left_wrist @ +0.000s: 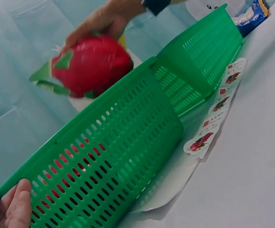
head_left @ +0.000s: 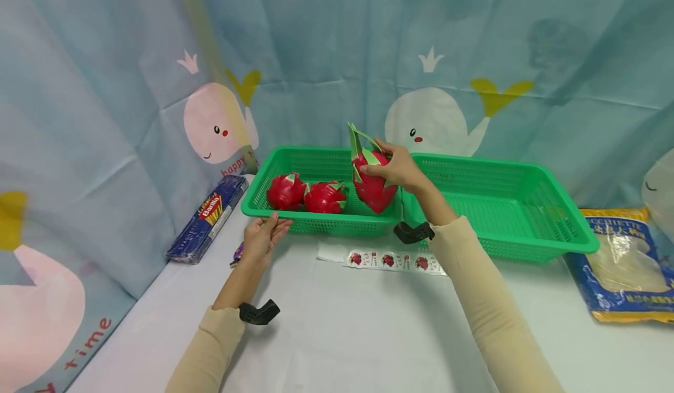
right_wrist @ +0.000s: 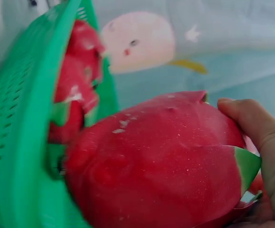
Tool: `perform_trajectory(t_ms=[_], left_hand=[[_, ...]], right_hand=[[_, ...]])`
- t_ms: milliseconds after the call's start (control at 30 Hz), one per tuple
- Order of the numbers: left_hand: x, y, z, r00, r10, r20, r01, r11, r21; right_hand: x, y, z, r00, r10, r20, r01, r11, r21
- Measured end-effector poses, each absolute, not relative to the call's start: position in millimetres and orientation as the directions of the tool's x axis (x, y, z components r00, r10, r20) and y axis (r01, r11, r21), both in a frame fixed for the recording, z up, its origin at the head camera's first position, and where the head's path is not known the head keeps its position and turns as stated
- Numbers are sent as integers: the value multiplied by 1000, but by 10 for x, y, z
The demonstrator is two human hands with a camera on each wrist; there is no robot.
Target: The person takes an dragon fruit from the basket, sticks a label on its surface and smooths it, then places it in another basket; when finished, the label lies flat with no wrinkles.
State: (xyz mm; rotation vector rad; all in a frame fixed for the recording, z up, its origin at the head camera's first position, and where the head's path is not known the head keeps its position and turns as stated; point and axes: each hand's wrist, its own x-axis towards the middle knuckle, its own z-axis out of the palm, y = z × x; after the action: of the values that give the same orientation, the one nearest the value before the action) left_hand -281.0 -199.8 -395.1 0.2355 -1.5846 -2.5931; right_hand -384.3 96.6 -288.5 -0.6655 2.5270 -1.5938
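Note:
A red dragon fruit (head_left: 372, 189) with green leaf tips is gripped from above by my right hand (head_left: 400, 168), held over the right end of the left green basket (head_left: 337, 224). In the right wrist view the same dragon fruit (right_wrist: 161, 166) fills the middle, thumb along its side. Two more dragon fruits, one at the left (head_left: 286, 192) and one beside it (head_left: 325, 197), lie in that basket. My left hand (head_left: 260, 236) pinches the basket's front left rim; in the left wrist view its thumb and fingers (left_wrist: 18, 209) sit on either side of the rim.
A second green basket (head_left: 505, 206) stands against the first on the right. A strip of dragon fruit stickers (head_left: 388, 259) lies in front. A blue Barilla spaghetti pack (head_left: 209, 217) is at left, a small purple item (head_left: 237, 255) near it, a blue-yellow bag (head_left: 626, 270) at far right.

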Motion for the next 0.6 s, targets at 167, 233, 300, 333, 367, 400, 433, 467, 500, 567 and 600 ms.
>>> perform_trajectory(t_ms=[167,233,300,333,367,400,433,467,500,567,600], left_hand=[[-2830,-1982,-3913,-986,-140,-95,-19,-468,884],[-2822,-1987,-3901,-986,-139,-95,-20,-462,887],[-2806,-1999,-3886,-985,-147,-94,-17,-453,892],[-2793,-2004,-3875,-984,-148,-98,-21,-452,892],[-2782,-2011,-3864,-984,-146,-104,-27,-452,891],[-2774,-2016,-3852,-983,-145,-109,-32,-454,891],[-2768,-2021,-3837,-983,-145,-116,-38,-457,889],[-2767,-2027,-3821,-982,-144,-120,-42,-457,889],[-2771,-2034,-3804,-981,-143,-128,-48,-461,886],[-2789,-2050,-3767,-981,-140,-133,-52,-473,880],[-2802,-2058,-3749,-981,-142,-131,-49,-474,879]], right_hand=[[-3597,1227,-2676,-874,-469,127,-335,393,-856],[-3478,1326,-2641,-859,-501,109,-338,394,-854],[-3346,1412,-2631,-841,-534,91,-344,397,-851],[-3279,1451,-2637,-836,-543,82,-347,407,-845],[-3210,1486,-2650,-830,-552,73,-354,421,-835],[-3138,1518,-2664,-826,-560,62,-357,434,-827],[-3065,1546,-2683,-824,-564,50,-359,452,-817],[-2993,1568,-2705,-820,-570,39,-364,469,-804],[-2925,1584,-2734,-819,-574,30,-370,487,-791],[-2793,1601,-2803,-808,-589,10,-388,520,-761],[-2732,1603,-2844,-800,-599,-1,-399,534,-745]])
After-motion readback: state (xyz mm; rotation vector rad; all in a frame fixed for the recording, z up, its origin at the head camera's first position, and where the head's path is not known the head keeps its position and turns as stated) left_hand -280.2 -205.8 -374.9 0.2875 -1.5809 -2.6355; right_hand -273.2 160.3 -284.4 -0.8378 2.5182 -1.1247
